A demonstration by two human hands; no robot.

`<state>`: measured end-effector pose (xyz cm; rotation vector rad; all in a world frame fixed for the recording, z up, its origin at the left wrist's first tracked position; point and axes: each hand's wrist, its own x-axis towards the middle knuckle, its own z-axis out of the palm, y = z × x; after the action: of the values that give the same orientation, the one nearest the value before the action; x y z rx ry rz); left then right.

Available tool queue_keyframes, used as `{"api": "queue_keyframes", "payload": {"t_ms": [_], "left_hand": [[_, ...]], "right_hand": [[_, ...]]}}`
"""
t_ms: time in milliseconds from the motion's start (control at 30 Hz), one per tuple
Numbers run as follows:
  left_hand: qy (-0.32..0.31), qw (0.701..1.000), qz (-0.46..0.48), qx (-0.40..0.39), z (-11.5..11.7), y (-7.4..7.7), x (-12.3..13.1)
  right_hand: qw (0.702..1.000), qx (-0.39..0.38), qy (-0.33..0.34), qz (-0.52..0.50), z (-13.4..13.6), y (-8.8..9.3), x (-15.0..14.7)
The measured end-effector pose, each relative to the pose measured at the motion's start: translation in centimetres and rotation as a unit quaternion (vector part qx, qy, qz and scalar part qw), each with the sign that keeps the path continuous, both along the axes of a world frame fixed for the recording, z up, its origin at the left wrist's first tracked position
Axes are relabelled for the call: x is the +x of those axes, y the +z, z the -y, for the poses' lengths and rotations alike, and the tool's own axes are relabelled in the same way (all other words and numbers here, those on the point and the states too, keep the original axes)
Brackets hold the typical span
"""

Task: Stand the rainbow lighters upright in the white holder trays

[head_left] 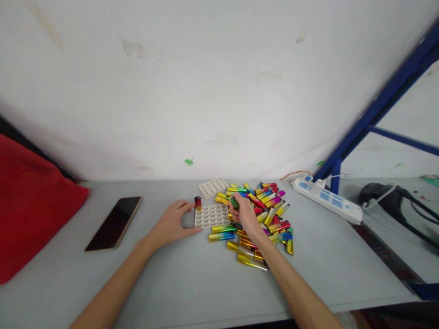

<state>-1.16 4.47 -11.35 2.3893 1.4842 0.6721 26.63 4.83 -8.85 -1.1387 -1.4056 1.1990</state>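
Note:
A pale tray (211,216) with rows of round-cornered pockets lies flat on the grey table. One red-and-gold lighter (198,204) stands upright in its far left corner. My left hand (174,222) is at the tray's left side, thumb and fingers spread apart. Its thumb tip is by the near left corner, and its fingertips are beside the upright lighter. Over the tray's right edge, my right hand (244,213) is closed around a green lighter (234,203), whose lower part is hidden by the fingers. A loose pile of shiny two-tone lighters (252,261) spreads beneath and around my right hand.
A second pale tray (213,187) lies behind, near the wall. To the left are a phone (115,224) and a red cloth item (34,205). A white power strip (327,199) with cords and a blue metal frame (356,128) stand at the right.

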Motion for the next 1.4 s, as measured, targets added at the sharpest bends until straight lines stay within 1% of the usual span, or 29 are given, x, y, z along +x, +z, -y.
{"api": "queue_keyframes", "payload": {"t_ms": [100, 233, 333, 367, 400, 500, 567, 633, 733, 833, 933, 1033, 1167, 1233, 1267, 1300, 1333, 1400], "left_hand": [[-0.002, 1.0, 0.001, -0.003, 0.1, 0.2, 0.2], [-0.003, 1.0, 0.008, -0.003, 0.3, 0.2, 0.4], [-0.005, 1.0, 0.012, 0.001, 0.3, 0.1, 0.4], [-0.005, 1.0, 0.012, 0.002, 0.3, 0.0, 0.3], [-0.006, 1.0, 0.012, 0.003, 0.2, -0.1, 0.3], [-0.008, 1.0, 0.014, 0.009, 0.2, -0.3, 0.2], [-0.01, 1.0, 0.015, 0.012, 0.2, -0.4, 0.2], [-0.012, 1.0, 0.014, 0.012, 0.3, -0.4, 0.2], [-0.013, 1.0, 0.012, 0.011, 0.3, -0.5, 0.3], [-0.008, 1.0, 0.001, 0.008, 0.3, -0.5, 0.4], [-0.006, 1.0, -0.005, 0.007, 0.3, -0.6, 0.4], [-0.008, 1.0, -0.001, 0.003, 0.3, -0.6, 0.4], [-0.007, 1.0, -0.01, 0.005, 0.2, -0.6, 0.3], [-0.007, 1.0, -0.013, 0.005, 0.2, -0.5, 0.3], [-0.005, 1.0, -0.013, 0.004, 0.2, -0.5, 0.3], [-0.004, 1.0, -0.012, 0.003, 0.2, -0.4, 0.3], [-0.003, 1.0, -0.012, 0.002, 0.2, -0.3, 0.3], [-0.004, 1.0, -0.014, -0.003, 0.2, -0.2, 0.3]], "right_hand": [[1.0, 0.007, 0.023, -0.002, 0.0, 0.3, -0.3], [0.993, 0.09, 0.067, 0.043, 0.2, 0.9, -1.0], [0.983, 0.128, 0.11, 0.079, 0.0, 1.2, -2.0], [0.98, 0.138, 0.11, 0.095, -0.1, 1.2, -2.4], [0.977, 0.151, 0.096, 0.115, -0.3, 1.2, -2.9], [0.966, 0.198, 0.029, 0.164, -1.1, 0.8, -4.1], [0.962, 0.214, 0.022, 0.169, -1.7, 0.4, -4.7], [0.957, 0.221, 0.054, 0.178, -2.1, -0.2, -4.9], [0.943, 0.236, 0.097, 0.214, -2.2, -0.9, -4.8], [0.929, 0.249, 0.124, 0.246, -2.0, -1.2, -4.7], [0.907, 0.257, 0.121, 0.31, -1.8, -0.6, -4.9], [0.873, 0.25, 0.109, 0.405, -1.9, 0.4, -5.3], [0.834, 0.242, 0.137, 0.476, -2.0, 1.3, -5.8], [0.816, 0.239, 0.146, 0.506, -1.9, 1.7, -5.6], [0.811, 0.24, 0.148, 0.512, -1.8, 1.8, -5.3], [0.814, 0.243, 0.145, 0.508, -1.6, 2.0, -4.8], [0.824, 0.248, 0.136, 0.49, -1.3, 2.2, -4.0], [0.86, 0.256, 0.1, 0.431, -0.1, 2.5, -1.8]]}}
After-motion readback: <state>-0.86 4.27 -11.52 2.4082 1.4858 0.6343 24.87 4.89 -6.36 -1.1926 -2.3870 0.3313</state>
